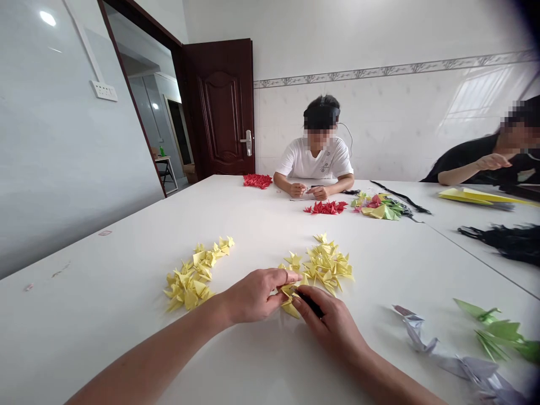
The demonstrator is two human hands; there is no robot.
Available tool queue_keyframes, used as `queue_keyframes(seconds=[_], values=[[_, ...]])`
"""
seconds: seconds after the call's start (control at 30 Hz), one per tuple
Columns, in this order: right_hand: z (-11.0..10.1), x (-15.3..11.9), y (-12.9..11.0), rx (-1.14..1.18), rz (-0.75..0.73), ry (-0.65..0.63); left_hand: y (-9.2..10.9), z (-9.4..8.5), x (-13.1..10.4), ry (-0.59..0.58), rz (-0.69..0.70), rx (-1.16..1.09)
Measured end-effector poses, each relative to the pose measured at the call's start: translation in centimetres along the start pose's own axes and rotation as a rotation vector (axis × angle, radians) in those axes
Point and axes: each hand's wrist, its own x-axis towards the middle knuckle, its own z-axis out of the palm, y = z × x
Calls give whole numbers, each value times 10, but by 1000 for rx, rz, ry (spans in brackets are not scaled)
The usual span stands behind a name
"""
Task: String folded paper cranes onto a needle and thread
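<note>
My left hand [258,296] comes in from the left and pinches a small folded yellow paper crane [289,291] between thumb and fingers. From the right, my right hand [335,323] grips a slim black-handled tool [311,304]. Its tip meets the folded paper and is mostly hidden by my fingers, so I cannot tell its kind. A pile of yellow paper cranes [329,265] lies just beyond my hands. Another curved pile of yellow cranes [192,286] spreads out to the left of my left hand.
Purple paper cranes [476,368] and green ones [502,329] lie at the right front of the white table [105,315]. Red cranes [327,207] sit before a person in white [314,157]. Black cords [506,241] and yellow paper [468,195] lie farther right, near another person's hand [493,162].
</note>
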Motion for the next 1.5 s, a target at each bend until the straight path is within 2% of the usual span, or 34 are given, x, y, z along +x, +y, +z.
queue_keyframes(seconds=[0.67,0.87,1.03,1.17,1.27,1.4,1.5], values=[[2,1,4,-24,-49,4,-5,-1,0,24,-3,28],[0,0,0,-24,-23,-13,-8,-12,0,88,-66,41],[1,-1,1,-34,-21,-12,-28,-19,2,199,-182,43],[4,-2,2,-23,-11,-15,-42,-15,2,137,-262,100],[6,-3,6,-23,-2,-4,-42,-13,2,83,-269,105],[8,-5,8,-23,6,8,-40,-30,2,73,-280,144],[8,-6,6,-17,28,4,-48,-58,-4,131,-449,325]])
